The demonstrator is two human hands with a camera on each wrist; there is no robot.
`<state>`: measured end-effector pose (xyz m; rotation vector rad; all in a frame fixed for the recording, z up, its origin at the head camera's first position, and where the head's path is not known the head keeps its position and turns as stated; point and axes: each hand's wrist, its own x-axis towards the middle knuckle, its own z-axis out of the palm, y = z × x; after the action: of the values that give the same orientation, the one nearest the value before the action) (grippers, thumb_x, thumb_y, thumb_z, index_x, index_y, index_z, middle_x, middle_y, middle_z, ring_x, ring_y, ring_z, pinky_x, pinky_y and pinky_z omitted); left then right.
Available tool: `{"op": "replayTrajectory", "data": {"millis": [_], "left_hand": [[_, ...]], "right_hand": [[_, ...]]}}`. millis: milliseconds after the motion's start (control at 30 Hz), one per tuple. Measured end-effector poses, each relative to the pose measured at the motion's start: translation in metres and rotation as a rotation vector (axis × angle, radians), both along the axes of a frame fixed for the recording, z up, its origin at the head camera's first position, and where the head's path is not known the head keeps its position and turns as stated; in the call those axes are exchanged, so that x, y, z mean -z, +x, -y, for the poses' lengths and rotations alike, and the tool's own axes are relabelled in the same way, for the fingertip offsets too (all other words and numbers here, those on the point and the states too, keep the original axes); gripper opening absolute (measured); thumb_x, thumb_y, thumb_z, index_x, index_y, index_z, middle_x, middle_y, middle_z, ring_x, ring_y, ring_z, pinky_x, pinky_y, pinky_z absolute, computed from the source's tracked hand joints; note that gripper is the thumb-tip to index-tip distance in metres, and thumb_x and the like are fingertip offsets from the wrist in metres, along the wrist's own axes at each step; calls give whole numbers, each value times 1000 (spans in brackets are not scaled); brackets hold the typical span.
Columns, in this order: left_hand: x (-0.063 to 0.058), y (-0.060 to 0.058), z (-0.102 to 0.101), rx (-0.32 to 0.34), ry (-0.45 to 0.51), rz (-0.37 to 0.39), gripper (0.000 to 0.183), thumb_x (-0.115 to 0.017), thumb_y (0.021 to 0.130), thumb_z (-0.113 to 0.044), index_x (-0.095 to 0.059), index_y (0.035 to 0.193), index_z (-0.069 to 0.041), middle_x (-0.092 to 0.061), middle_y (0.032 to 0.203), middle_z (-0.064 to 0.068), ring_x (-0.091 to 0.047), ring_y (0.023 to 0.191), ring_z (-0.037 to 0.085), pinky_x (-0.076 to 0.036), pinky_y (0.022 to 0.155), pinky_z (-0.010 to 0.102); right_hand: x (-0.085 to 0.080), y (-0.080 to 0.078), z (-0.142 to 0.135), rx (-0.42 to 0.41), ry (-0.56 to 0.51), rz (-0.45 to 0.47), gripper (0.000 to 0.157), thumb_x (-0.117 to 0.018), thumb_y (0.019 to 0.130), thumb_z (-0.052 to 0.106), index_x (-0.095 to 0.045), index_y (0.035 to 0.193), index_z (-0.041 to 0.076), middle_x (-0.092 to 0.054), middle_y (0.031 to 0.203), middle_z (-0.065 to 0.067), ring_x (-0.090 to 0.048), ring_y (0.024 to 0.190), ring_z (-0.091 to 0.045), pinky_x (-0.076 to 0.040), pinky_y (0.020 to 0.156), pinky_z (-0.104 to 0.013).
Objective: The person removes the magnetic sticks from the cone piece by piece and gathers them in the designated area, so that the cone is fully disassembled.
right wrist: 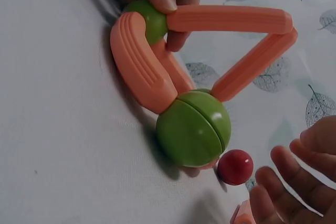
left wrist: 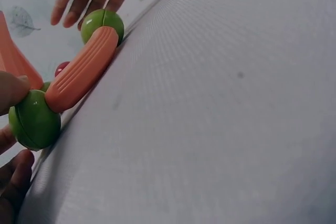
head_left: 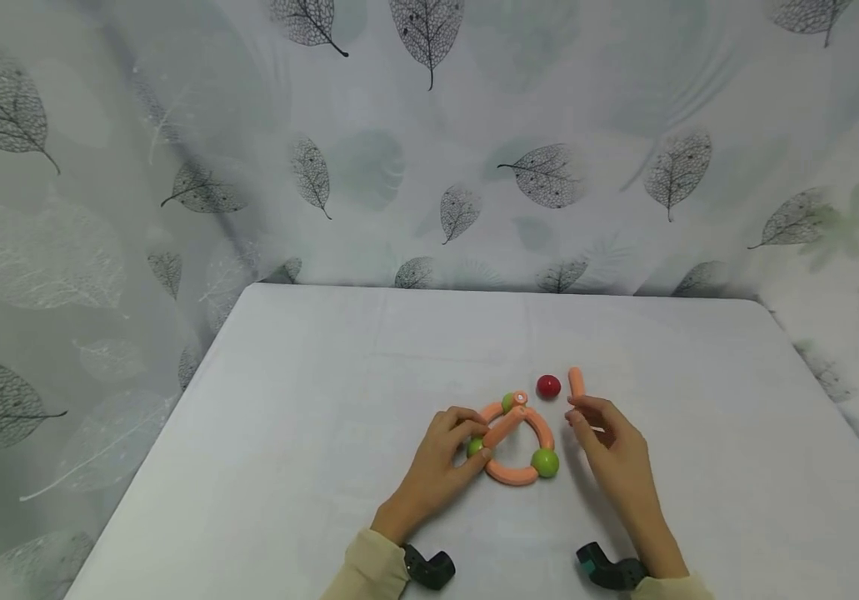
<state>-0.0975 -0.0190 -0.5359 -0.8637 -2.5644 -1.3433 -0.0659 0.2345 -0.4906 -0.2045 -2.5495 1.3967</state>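
Note:
A ball-and-rod toy structure stands on the table, with green balls joined by curved orange rods into a ring. Straight orange rods rise from the balls and meet at a raised point. My left hand grips the structure at its left green ball, thumb on top by the rod's end and fingers beneath. To the right of the ring, my right hand hovers with fingers apart and loosely bent. Beyond its fingertips a loose orange rod lies, partly hidden by the hand in the right wrist view.
A small red ball sits behind the ring, left of the loose rod. White cloth covers the table. Leaf-patterned curtains hang behind and at both sides.

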Motion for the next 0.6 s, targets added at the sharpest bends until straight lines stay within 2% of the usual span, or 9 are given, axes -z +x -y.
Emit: {"op": "replayTrajectory", "data": {"millis": [100, 300, 400, 600], "left_hand": [[-1, 1, 0, 3, -9, 4, 19, -73, 97, -23, -73, 115, -17, -61, 129, -3, -53, 112, 15, -47, 93, 30], [-3, 4, -1, 12, -21, -3, 20, -72, 98, -23, -74, 118, -18, -60, 131, 0, -52, 112, 14, -48, 94, 33], [-2, 4, -1, 15, -29, -28, 20, -72, 98, -23, -75, 118, -18, -60, 131, 0, -52, 111, 14, -48, 94, 33], [0, 3, -2, 22, -46, -45, 21, -71, 100, -30, -76, 119, -21, -60, 130, 0, -52, 114, 16, -47, 97, 35]], "right_hand": [[2, 4, 2, -115, -115, -42, 30, -60, 107, 16, -62, 135, 7, -71, 122, -13, -62, 105, 9, -53, 87, -8], [8, 6, 8, -305, -235, -75, 34, -65, 104, 13, -61, 137, 7, -69, 129, -5, -66, 116, 2, -55, 94, -14], [9, 9, 12, -365, -262, -96, 35, -65, 103, 10, -61, 138, 9, -68, 132, -3, -66, 117, 1, -55, 95, -15], [7, 11, 18, -452, -340, -132, 39, -63, 102, 0, -58, 141, 4, -64, 139, -14, -66, 120, -2, -56, 97, -18]]}}
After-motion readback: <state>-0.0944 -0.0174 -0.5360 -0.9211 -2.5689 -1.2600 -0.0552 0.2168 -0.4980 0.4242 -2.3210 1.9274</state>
